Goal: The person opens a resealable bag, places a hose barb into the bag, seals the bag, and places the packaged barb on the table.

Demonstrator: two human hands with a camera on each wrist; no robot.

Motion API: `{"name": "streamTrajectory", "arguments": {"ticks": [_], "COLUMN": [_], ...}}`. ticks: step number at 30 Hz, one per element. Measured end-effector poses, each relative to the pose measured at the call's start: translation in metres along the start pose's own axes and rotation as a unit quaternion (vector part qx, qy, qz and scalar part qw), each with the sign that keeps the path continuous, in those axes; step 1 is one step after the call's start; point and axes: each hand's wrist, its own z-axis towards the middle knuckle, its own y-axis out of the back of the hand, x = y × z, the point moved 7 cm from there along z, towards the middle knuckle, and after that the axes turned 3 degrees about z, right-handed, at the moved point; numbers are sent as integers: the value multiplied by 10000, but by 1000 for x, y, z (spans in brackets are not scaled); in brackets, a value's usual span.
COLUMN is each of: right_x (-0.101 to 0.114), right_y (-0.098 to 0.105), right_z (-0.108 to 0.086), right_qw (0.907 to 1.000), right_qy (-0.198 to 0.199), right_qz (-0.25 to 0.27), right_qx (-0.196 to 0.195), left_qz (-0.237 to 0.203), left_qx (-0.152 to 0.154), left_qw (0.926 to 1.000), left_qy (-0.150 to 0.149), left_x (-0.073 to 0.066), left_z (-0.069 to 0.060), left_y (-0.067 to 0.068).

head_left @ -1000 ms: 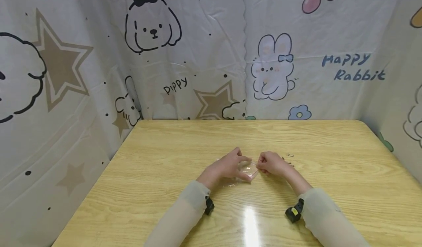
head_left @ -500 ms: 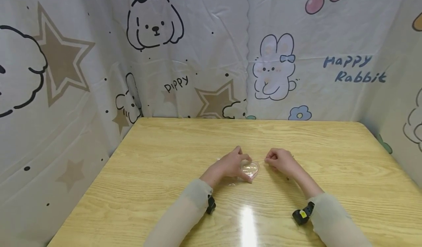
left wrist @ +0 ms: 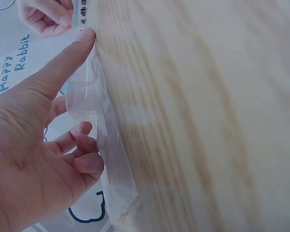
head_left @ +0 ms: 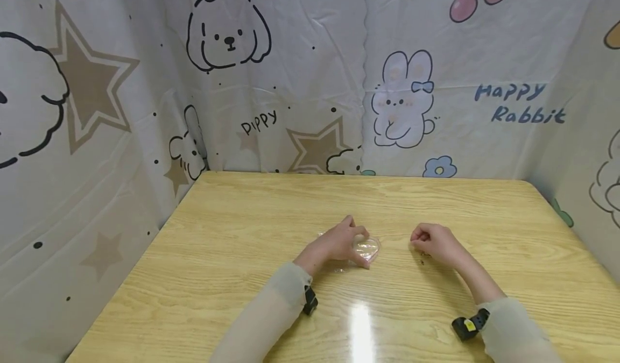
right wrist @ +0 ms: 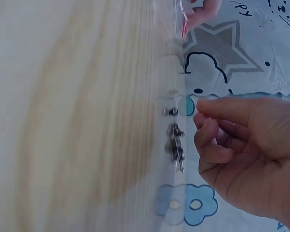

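Note:
Near the middle of the table, my left hand (head_left: 337, 244) holds a clear plastic bag (head_left: 368, 249) between its spread thumb and fingers. A pink-red strip runs along the bag's edge in the right wrist view. The bag's mouth bulges in the left wrist view, and its clear film (left wrist: 117, 174) lies along the tabletop. To the right, my right hand (head_left: 438, 243) hovers above small dark metal pieces (right wrist: 176, 145). Its fingers are curled with the tips close together, and I see nothing between them. In the head view this hand hides most of the pieces.
A pale wood-grain table (head_left: 261, 207) stretches out on all sides of the hands. Behind and beside it hangs a white printed curtain (head_left: 310, 72). Each wrist wears a small black camera (head_left: 465, 328).
My right hand has moved away from the bag's mouth to the right, over the small metal pieces. The left hand has kept its place with the bag.

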Motion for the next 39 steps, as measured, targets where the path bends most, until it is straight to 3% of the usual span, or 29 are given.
{"name": "streamTrajectory", "arguments": {"ticks": [7, 15, 39], "right_x": [-4, -3, -4], "right_y": [4, 1, -7], "right_z": [-14, -21, -21], "right_qw": [9974, 9939, 9925], "right_qy": [580, 801, 565], "right_qz": [-281, -249, -448], "right_qx": [327, 710, 985], "left_qz": [72, -23, -29], "left_qx": [-36, -43, 62], "left_qw": [10000, 10000, 10000], "left_qy": [-40, -25, 34], "left_x": [-2, -1, 0], "left_z": [-1, -1, -1], "left_y": [1, 0, -1]}}
